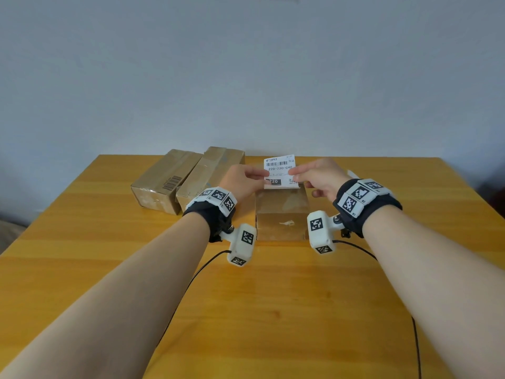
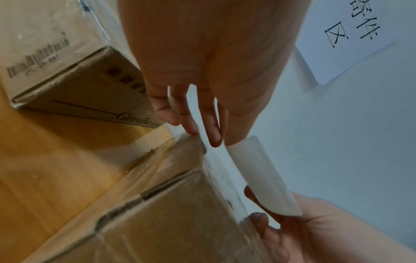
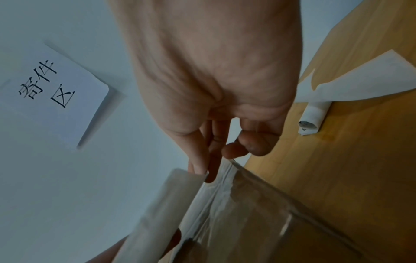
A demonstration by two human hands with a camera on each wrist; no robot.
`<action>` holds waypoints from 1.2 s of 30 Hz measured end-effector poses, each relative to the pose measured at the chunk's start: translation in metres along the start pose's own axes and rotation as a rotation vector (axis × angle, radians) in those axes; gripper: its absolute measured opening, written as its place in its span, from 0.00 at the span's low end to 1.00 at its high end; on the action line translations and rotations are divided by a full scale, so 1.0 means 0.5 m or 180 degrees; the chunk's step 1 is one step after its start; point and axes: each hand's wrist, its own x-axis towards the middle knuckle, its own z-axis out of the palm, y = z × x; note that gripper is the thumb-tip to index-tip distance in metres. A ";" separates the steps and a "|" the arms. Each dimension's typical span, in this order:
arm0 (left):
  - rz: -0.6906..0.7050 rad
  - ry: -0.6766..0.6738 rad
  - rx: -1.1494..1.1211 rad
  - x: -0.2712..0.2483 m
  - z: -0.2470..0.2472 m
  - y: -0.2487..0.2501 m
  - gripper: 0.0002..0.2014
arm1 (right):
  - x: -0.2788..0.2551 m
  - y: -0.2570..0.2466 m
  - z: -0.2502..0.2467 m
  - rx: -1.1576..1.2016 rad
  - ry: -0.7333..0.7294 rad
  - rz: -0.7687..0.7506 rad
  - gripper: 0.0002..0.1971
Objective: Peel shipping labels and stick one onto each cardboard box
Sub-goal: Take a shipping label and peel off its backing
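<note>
A white shipping label (image 1: 279,170) with a barcode stands nearly upright over the far end of a taped cardboard box (image 1: 281,214) in the middle of the table. My left hand (image 1: 246,179) pinches the label's left edge and my right hand (image 1: 314,176) pinches its right edge. The label's lower edge meets the box top. From the left wrist, the blank back of the label (image 2: 263,176) curves between both hands above the box (image 2: 157,213). The right wrist view shows the label (image 3: 171,204) and the box (image 3: 258,222) too.
Two more cardboard boxes (image 1: 164,181) (image 1: 210,173) lie side by side at the table's back left. A sheet of white backing paper and a rolled strip (image 3: 313,117) lie right of the box. A paper sign (image 3: 54,92) hangs on the wall. The wooden table (image 1: 273,296) stretches toward me.
</note>
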 end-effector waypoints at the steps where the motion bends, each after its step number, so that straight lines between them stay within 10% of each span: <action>1: 0.0006 -0.0012 0.0050 0.000 0.001 0.000 0.15 | 0.000 0.001 0.000 -0.0022 -0.0011 -0.0004 0.11; 36: -0.0069 -0.0161 0.0704 -0.009 0.016 0.024 0.16 | -0.012 -0.017 0.011 -0.1087 -0.0218 -0.0395 0.15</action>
